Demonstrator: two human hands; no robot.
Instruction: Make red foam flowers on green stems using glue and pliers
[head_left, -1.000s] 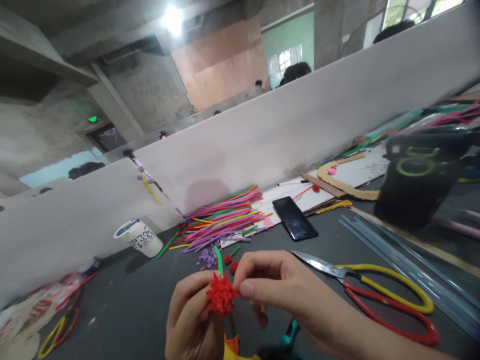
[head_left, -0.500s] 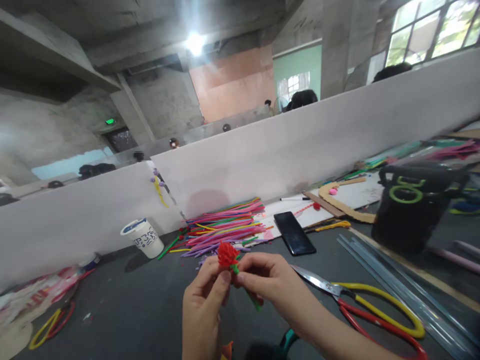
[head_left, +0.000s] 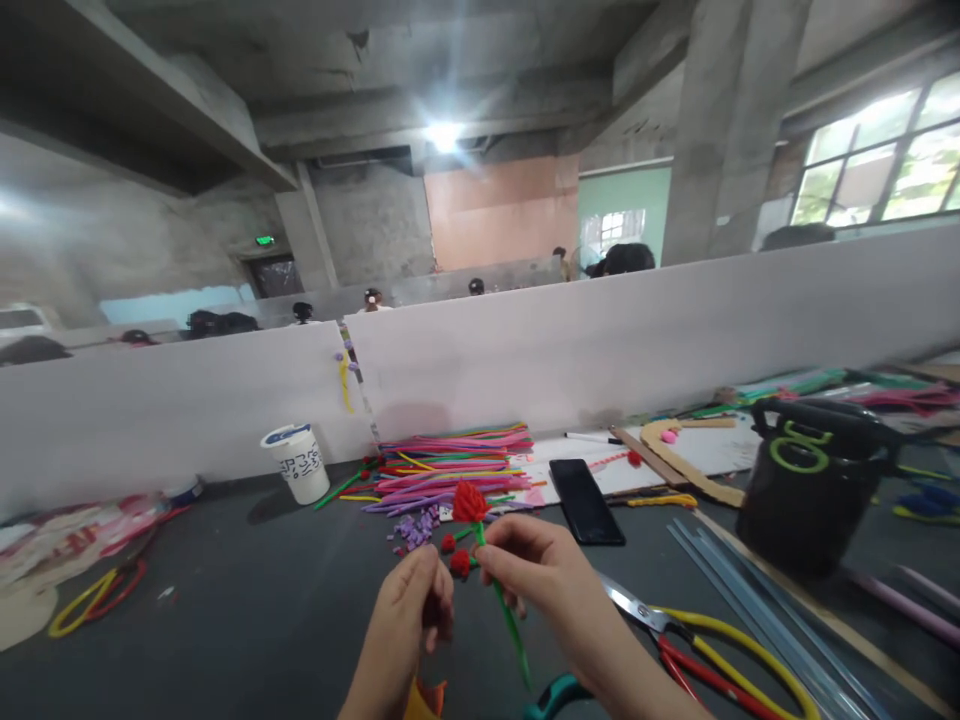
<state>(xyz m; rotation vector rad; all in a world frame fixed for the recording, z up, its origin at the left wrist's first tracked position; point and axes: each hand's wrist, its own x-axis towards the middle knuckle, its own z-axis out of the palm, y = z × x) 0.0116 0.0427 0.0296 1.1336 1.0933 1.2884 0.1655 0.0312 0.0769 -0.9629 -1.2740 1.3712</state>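
My right hand [head_left: 536, 570] pinches the green stem of a red craft flower [head_left: 469, 503] between thumb and fingers. The flower stands nearly upright, its bloom above the fingertips and its stem running down below them. To its left, my left hand [head_left: 416, 605] is apart from the flower, fingers curled and thumb against them, with nothing seen in it. Just beyond the hands lie two smaller red blooms [head_left: 460, 563] with green stems. Small purple pieces [head_left: 415, 528] are scattered beside them.
Colourful craft stems [head_left: 450, 475] lie in a heap by the white partition [head_left: 600, 340]. A phone [head_left: 586, 503], large scissors [head_left: 652, 618] and a black container [head_left: 814, 490] are to the right. A paper cup [head_left: 298, 465] and smaller scissors [head_left: 94, 603] stand or lie left.
My left hand has let go of the flower and moved down and left. My right hand now holds it alone by the stem, more upright. The view has tilted upward and levelled.
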